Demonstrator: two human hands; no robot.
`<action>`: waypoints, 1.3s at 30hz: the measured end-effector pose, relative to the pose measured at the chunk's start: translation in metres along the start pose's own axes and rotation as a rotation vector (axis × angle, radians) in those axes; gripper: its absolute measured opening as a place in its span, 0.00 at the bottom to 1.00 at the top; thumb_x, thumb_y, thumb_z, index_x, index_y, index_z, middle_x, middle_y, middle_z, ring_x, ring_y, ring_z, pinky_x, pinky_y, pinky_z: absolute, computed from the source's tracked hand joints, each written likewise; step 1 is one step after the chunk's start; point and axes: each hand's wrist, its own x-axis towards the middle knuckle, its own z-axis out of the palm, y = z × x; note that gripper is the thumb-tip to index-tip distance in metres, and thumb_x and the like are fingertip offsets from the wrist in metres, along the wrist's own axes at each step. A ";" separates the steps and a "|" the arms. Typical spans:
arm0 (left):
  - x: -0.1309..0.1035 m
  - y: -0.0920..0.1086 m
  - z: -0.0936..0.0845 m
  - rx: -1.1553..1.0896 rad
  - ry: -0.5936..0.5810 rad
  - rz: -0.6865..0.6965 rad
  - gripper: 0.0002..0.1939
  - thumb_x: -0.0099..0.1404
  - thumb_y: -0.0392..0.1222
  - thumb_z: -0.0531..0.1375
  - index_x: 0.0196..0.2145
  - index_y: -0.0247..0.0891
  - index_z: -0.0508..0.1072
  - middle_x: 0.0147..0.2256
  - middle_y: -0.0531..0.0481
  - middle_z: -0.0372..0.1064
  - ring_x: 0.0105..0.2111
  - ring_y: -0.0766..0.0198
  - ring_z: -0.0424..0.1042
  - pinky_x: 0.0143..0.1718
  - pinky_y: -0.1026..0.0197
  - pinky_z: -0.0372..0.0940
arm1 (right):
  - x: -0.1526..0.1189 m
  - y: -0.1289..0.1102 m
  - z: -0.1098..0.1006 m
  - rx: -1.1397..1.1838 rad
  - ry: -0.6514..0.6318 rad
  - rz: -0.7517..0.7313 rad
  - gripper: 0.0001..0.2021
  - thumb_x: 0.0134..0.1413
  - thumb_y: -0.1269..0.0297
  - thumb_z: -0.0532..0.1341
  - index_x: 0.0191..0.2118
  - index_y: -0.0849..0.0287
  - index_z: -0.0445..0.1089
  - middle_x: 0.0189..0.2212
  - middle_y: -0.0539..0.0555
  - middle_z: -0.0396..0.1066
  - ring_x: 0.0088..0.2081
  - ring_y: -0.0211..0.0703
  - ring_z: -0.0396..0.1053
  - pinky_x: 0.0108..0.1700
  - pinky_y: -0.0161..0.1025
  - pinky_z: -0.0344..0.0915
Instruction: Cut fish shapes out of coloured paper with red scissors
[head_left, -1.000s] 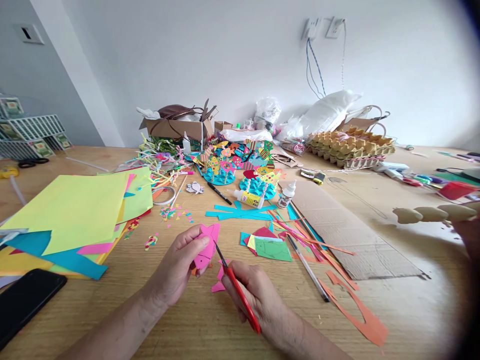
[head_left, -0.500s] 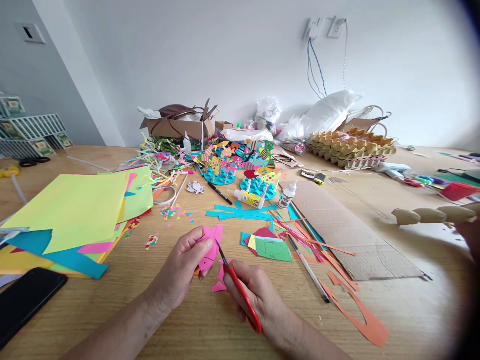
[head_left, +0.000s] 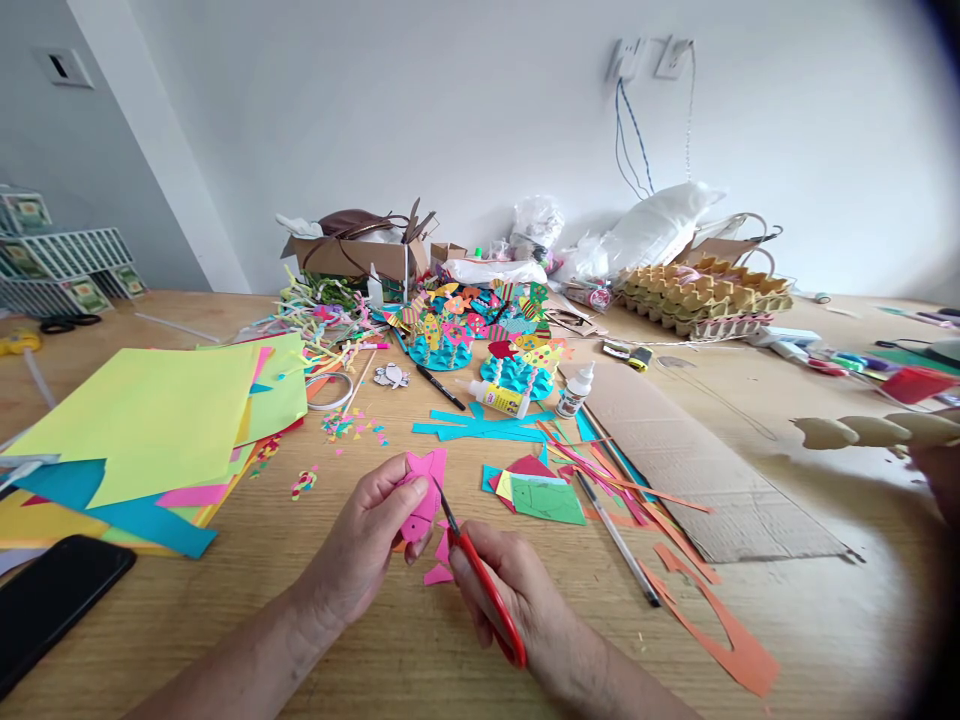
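Note:
Pinched between the thumb and fingers of my left hand (head_left: 360, 540) is a pink paper fish (head_left: 424, 508) with a drawn eye and lines, its tail end pointing up. My right hand (head_left: 514, 580) grips red-handled scissors (head_left: 491, 600), their dark blades at the right edge of the pink paper. Pink paper scraps (head_left: 439, 573) lie on the table below the fish, partly behind my fingers. Right of the blades rests a small stack of coloured paper pieces, topped by a green piece (head_left: 549, 500) with a fish outline.
Yellow paper sheets (head_left: 150, 420) and a black phone (head_left: 60, 605) lie left. Glue bottles (head_left: 575, 392), blue egg-carton stands (head_left: 517, 375) with paper fish, and blue strips (head_left: 480, 428) lie ahead. A pen (head_left: 619, 540), orange scraps (head_left: 739, 640) and cardboard (head_left: 697, 470) are right. Another person's hand (head_left: 937, 465) holds carton cups.
My hands, the pink fish and the scissors are almost unmoved. At the far right, the other person's strip of carton cups has shifted slightly to the right.

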 end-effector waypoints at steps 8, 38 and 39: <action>-0.001 -0.001 0.000 0.008 -0.011 0.006 0.13 0.62 0.42 0.53 0.21 0.38 0.61 0.15 0.60 0.56 0.16 0.73 0.55 0.19 0.69 0.52 | -0.001 0.000 0.000 0.062 -0.013 0.050 0.18 0.59 0.52 0.48 0.25 0.59 0.57 0.17 0.45 0.53 0.18 0.31 0.53 0.19 0.28 0.51; 0.001 -0.001 -0.003 0.069 -0.002 0.003 0.13 0.61 0.43 0.54 0.21 0.38 0.61 0.15 0.59 0.55 0.16 0.71 0.54 0.19 0.67 0.52 | -0.001 0.011 0.003 0.128 -0.047 0.062 0.21 0.59 0.46 0.46 0.25 0.58 0.56 0.16 0.44 0.53 0.16 0.31 0.53 0.17 0.27 0.52; 0.001 0.000 -0.003 0.072 0.000 0.003 0.13 0.61 0.43 0.54 0.20 0.38 0.61 0.15 0.59 0.55 0.16 0.71 0.53 0.20 0.67 0.52 | -0.001 0.010 0.003 0.116 -0.045 0.054 0.21 0.59 0.46 0.46 0.25 0.58 0.55 0.16 0.44 0.53 0.17 0.31 0.53 0.17 0.27 0.52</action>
